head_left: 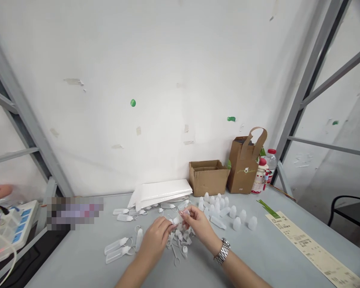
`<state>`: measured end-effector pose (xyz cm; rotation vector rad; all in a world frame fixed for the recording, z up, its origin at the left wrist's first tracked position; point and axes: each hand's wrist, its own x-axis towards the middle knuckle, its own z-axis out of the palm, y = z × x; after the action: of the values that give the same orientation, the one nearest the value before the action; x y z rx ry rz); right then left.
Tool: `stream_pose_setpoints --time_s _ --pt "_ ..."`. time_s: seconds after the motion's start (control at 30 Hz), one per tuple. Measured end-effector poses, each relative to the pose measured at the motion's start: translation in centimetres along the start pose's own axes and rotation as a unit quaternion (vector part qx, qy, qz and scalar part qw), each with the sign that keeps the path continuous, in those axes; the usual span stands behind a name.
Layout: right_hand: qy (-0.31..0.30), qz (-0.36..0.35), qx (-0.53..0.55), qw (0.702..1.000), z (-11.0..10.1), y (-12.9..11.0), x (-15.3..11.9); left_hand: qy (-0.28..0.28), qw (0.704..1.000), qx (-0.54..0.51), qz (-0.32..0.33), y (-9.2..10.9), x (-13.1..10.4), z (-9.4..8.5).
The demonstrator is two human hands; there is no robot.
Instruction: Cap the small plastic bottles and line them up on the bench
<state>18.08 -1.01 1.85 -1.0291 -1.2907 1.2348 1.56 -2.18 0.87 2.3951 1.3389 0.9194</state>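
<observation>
My left hand (159,236) and my right hand (196,224) meet at the middle of the grey table. My left fingers are pinched on a small white cap piece (176,220). A translucent tube lies between my right thumb and fingers, touching the white piece. Beneath my hands is a pile of white caps with ring loops (180,239). Several capped translucent tubes (117,253) lie to the left of my left hand. Right of my right hand, several frosted bottles (237,223) stand, and an uncapped one (218,223) lies on its side.
White envelopes (165,191) lie by the wall, beside an open cardboard box (211,182). A brown bag (243,170) and bottles (271,162) stand at the back right. Printed paper (312,248) lies at the right, a white power strip (22,224) at the left.
</observation>
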Motion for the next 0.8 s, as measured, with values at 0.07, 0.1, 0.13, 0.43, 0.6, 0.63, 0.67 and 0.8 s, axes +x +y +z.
stream_pose_setpoints --time_s 0.07,0.1,0.13,0.43,0.6,0.63,0.67,0.8 --pt "0.02 0.011 -0.024 0.999 -0.1 0.2 0.1 -0.011 1.0 0.008 0.003 0.1 0.1 0.0" --pt "0.028 0.016 -0.028 0.999 -0.1 0.2 0.1 -0.014 1.0 0.005 0.0 0.3 0.1 0.0" --pt "0.033 0.021 -0.025 0.999 -0.1 0.1 0.1 -0.009 1.0 -0.002 -0.008 0.5 0.1 0.0" --pt "0.089 -0.016 0.036 0.995 -0.1 -0.5 -0.2 0.136 0.956 -0.202 -0.166 0.8 0.0 0.0" --pt "0.056 0.004 0.012 0.998 0.0 -0.4 -0.2 0.108 0.976 -0.142 -0.125 0.5 0.1 -0.6" --pt "0.046 0.01 0.007 0.999 0.1 -0.4 -0.2 0.097 0.982 -0.123 -0.107 0.4 0.1 -0.6" --pt "0.039 0.014 0.002 0.999 0.2 -0.3 -0.2 0.083 0.987 -0.107 -0.088 0.4 0.1 -0.6" --pt "0.02 0.026 -0.02 0.999 0.3 0.3 -0.1 0.025 0.995 -0.088 -0.029 0.6 0.0 -0.5"
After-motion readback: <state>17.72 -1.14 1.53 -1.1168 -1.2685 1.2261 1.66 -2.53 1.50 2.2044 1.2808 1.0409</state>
